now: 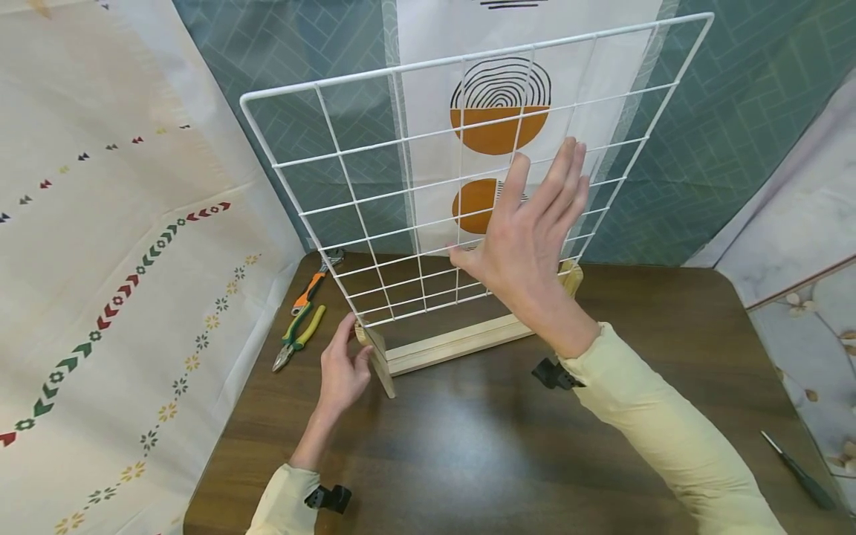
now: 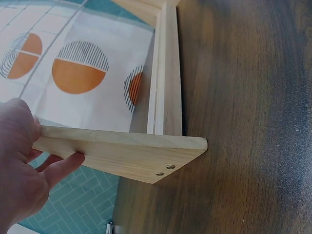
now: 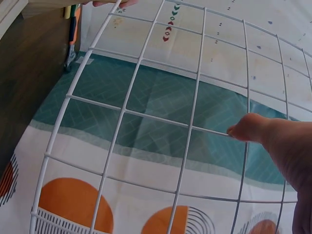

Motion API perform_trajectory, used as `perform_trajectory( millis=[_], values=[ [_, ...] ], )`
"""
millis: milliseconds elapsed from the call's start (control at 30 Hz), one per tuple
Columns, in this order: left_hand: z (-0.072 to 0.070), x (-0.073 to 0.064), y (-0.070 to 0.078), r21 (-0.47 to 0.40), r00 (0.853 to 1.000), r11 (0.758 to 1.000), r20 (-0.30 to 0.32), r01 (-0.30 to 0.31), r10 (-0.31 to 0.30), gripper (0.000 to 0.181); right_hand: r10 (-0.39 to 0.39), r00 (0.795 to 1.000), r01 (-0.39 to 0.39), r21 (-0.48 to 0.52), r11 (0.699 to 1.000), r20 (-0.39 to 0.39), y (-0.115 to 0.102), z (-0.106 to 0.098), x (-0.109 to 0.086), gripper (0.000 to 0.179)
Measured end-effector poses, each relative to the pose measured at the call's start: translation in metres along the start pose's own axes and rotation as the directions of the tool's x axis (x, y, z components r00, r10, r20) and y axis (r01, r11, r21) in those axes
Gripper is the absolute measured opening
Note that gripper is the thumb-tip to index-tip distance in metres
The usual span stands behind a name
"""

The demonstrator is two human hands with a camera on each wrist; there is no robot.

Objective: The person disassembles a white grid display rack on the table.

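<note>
The left hand (image 1: 344, 375) grips the upper end of the left end piece (image 1: 380, 360) of a pale wooden stand, its fingers curled round the edge. The right hand (image 1: 531, 249) is spread wide against the white wire rack (image 1: 403, 140), fingers straight and thumb held apart; the right wrist view shows the thumb tip at a crosswise wire.

The rack rises above the stand in the middle of the scene, its lower left corner at the top of the left end piece; how firmly it sits there cannot be told. It is a rectangle with rounded corners, a thicker outer frame and thin straight wires crossing inside, smooth and evenly coated.

The stand is light, smooth wood with visible grain. A long crossbar (image 1: 461, 344) with a lengthwise groove joins the two end pieces, and two round metal screw heads (image 2: 170, 166) show on the left one.

Under it lies a dark brown wood-grain table (image 1: 642, 319) with a dull shine. At its far left are pliers (image 1: 299, 338) with green and yellow handles and an orange-handled wrench (image 1: 310, 290); at the near right, a dark-handled screwdriver (image 1: 799, 472). Behind hangs teal cloth (image 1: 722, 111) with a white panel of orange half-circles and black lines.
</note>
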State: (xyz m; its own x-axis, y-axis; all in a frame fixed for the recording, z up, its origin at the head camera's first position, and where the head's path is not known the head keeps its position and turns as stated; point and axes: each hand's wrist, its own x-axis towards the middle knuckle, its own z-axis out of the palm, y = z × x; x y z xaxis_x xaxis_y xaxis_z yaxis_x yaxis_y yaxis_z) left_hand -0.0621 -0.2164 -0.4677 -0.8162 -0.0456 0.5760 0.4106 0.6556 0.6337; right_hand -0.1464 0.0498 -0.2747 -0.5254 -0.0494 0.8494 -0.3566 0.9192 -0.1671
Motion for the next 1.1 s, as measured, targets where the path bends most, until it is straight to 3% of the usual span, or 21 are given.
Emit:
perform_trajectory(
  millis=[233, 600, 1100],
  values=[
    [0.000, 0.000, 0.000, -0.006, 1.000, 1.000, -0.001, 0.007, -0.007, 0.067, -0.011, 0.999, 0.011, -0.009, 1.000, -0.042, 0.000, -0.012, 0.011, 0.119],
    [0.000, 0.001, 0.001, 0.018, 1.000, 1.000, 0.004, 0.022, -0.022, 0.066, 0.036, 0.999, -0.035, -0.027, 0.999, 0.027, 0.014, -0.027, 0.020, 0.122],
    [-0.003, 0.000, 0.000, 0.027, 1.000, 1.000, 0.018, 0.016, -0.016, 0.068, 0.133, 0.987, -0.132, -0.018, 0.991, 0.090, 0.043, -0.030, 0.013, 0.118]
  ],
)
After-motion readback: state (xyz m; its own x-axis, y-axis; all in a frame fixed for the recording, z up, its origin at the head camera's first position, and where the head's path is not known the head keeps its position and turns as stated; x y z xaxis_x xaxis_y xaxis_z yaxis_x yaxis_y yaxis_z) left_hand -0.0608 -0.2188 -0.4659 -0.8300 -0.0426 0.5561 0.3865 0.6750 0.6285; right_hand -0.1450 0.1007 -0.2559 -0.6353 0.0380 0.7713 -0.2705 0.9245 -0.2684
